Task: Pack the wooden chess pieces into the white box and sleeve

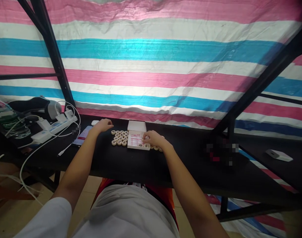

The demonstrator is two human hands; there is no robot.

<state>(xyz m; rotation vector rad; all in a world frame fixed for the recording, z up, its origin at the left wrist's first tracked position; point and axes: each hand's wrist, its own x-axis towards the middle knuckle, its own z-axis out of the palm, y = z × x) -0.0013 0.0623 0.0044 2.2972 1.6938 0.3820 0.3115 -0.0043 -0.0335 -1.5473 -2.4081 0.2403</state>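
My right hand point(154, 138) is over the right side of an open white box point(139, 147), its fingertips pinched round a small pale piece, apparently a Chinese chess piece. A sheet with a red printed grid point(135, 140) lines the box, and a couple of chess pieces lie in its near right corner. To the left of the box, several round wooden Chinese chess pieces point(119, 142) sit in rows on the black table. My left hand point(104, 125) hovers just behind and left of those rows, fingers loosely bent and apart, with nothing visible in them. More pieces point(156, 148) are partly hidden under my right wrist.
A phone point(83, 135) lies beside my left forearm. Farther left are a white power strip point(51, 130) with plugs and trailing cables, and a plastic bottle point(11, 122). A white charger point(279, 155) lies far right. Black metal posts and a striped sheet bound the table.
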